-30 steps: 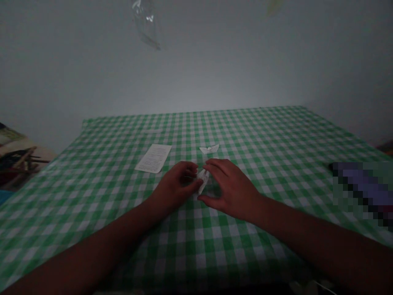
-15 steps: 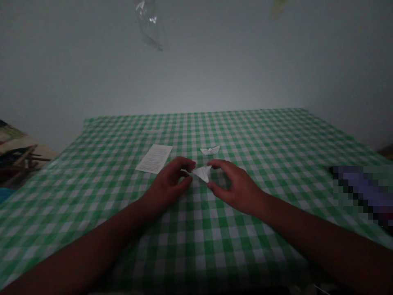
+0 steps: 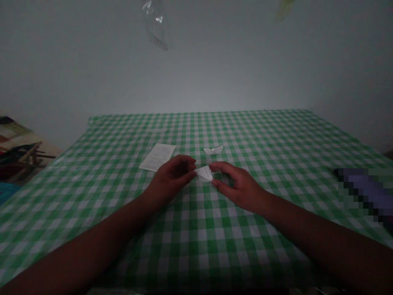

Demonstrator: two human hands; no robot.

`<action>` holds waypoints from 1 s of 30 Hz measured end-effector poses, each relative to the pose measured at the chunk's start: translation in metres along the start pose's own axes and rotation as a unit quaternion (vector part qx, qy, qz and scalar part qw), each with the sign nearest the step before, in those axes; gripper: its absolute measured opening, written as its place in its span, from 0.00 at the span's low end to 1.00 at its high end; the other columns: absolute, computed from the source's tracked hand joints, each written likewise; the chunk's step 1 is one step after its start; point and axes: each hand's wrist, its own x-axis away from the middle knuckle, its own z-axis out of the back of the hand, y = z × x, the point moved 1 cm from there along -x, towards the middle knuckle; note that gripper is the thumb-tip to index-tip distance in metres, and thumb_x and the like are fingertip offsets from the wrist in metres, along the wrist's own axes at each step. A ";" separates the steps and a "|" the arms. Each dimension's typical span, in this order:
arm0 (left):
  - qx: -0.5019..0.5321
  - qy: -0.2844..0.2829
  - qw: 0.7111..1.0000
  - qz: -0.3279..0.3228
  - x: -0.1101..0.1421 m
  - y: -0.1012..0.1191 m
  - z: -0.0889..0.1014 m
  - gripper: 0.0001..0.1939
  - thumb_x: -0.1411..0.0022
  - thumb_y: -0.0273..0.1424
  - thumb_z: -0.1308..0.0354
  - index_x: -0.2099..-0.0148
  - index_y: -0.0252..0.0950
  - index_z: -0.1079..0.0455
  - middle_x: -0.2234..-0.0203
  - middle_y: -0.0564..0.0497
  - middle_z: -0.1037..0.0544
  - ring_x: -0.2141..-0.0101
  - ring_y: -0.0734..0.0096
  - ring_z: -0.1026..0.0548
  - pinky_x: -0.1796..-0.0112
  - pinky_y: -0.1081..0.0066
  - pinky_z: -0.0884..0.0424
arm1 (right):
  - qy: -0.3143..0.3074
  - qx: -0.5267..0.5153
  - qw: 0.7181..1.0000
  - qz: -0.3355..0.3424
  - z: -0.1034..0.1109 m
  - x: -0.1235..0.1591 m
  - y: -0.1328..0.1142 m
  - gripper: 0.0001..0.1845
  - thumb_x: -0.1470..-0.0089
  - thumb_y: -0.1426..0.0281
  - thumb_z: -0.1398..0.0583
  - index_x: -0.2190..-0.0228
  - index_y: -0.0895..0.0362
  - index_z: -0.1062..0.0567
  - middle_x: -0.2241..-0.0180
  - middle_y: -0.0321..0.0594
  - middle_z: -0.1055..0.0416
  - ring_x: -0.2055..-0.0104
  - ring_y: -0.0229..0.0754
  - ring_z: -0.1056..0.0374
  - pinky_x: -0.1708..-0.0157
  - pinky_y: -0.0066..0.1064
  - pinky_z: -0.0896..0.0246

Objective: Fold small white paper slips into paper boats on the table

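Between my two hands is a small folded piece of printed white paper, roughly triangular. My left hand pinches its left corner between thumb and fingers. On the other side, my right hand holds the right edge, with the index finger at the upper corner and the thumb at the lower one. Just beyond the hands a small folded paper boat rests on the tablecloth. A flat printed sheet lies behind my left hand, which covers its lower right corner.
A green and white checked tablecloth covers the table, which reaches back to a pale wall. A clear plastic bag hangs on the wall. At the right edge is a pixelated dark object. Cluttered items show beyond the left side.
The folded paper has turned and lies flatter between my fingers. My left thumb has closed in on its left corner. The whole view has shifted slightly.
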 end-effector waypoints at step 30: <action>-0.111 -0.058 0.991 0.036 0.005 0.000 -0.006 0.15 0.38 0.34 0.37 0.50 0.40 0.31 0.67 0.55 0.26 0.67 0.74 0.27 0.64 0.70 0.30 | 0.029 -0.071 0.994 -0.081 0.000 -0.005 -0.005 0.05 0.44 0.71 0.38 0.63 0.52 0.24 0.64 0.34 0.23 0.61 0.38 0.27 0.59 0.34 0.32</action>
